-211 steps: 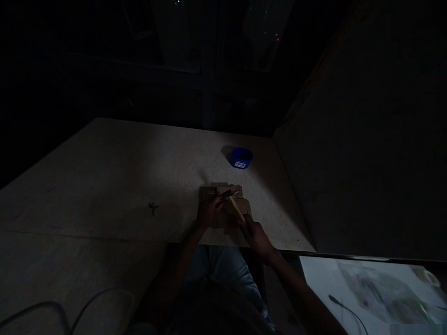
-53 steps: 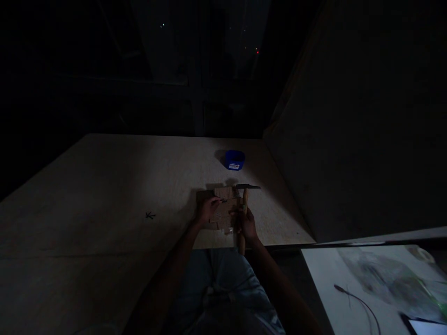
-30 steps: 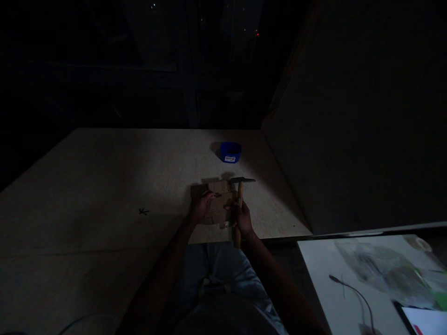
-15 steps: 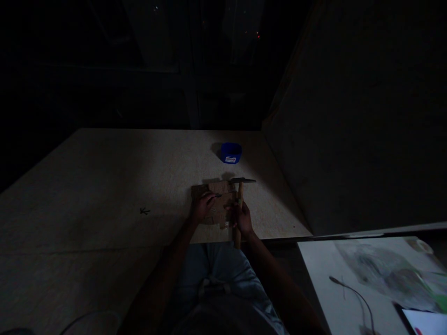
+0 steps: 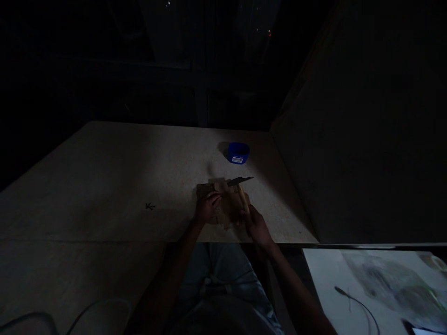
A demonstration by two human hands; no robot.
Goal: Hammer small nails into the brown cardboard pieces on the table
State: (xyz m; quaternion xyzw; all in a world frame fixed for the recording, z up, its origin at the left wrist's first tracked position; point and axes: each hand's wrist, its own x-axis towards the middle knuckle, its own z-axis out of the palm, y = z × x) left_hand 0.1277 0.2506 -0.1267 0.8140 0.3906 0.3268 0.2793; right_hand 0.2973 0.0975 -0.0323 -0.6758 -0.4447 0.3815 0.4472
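Note:
My right hand [image 5: 257,228] is wrapped round the wooden handle of a hammer [image 5: 243,197]. The hammer's dark metal head is above the far edge of a brown, cardboard-looking piece [image 5: 228,207] lying near the table's front edge. My left hand [image 5: 207,208] rests on the left part of that piece, fingers pinched together close to the hammer head. A thin dark nail showed in those fingers a moment ago; in the dim light it is hardly visible now. Several thin dark nails [image 5: 150,206] lie on the table to the left.
Beyond the brown piece stands a blue plastic tub [image 5: 238,153] with a white label. A tall dark panel [image 5: 349,139] bounds the table [image 5: 167,158] on the right. At lower right, a white surface [image 5: 324,274] holds a cable [image 5: 359,302] and clear plastic wrapping [image 5: 394,279].
My right hand has shifted right, tilting the hammer so its handle slants toward me. The left hand stays on the brown piece. The whole view has swung slightly.

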